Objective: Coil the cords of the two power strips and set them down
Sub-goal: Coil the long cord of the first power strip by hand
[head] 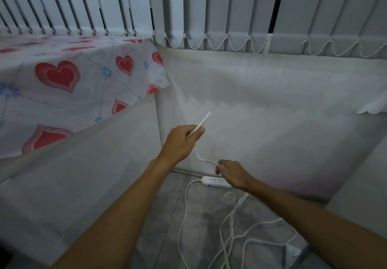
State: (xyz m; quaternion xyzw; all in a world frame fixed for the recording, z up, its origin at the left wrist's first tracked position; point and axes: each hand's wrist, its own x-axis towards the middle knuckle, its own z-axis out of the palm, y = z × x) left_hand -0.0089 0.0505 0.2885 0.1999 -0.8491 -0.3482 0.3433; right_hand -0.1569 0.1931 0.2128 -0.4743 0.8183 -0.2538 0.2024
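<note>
Down by the right forearm, a second white power strip is half-hidden; both hands, left hand and right hand, pinch the thin white cord above the white plastic power strip.

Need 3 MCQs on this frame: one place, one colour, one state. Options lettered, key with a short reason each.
1. Where is the power strip that shows in full?
A. on the floor by the wall
B. on the bed
C. in the left hand

2. What colour are the hearts on the bedsheet?
A. blue
B. red
C. green

3. What is the left hand doing?
A. resting flat on the floor
B. hanging empty
C. pinching a length of white cord

Key: 1 A, it lies on the grey floor at the foot of the wall, by the right hand. 2 B, the hearts are red on a pale sheet. 3 C, the cord sticks up past the closed fingers.
</note>
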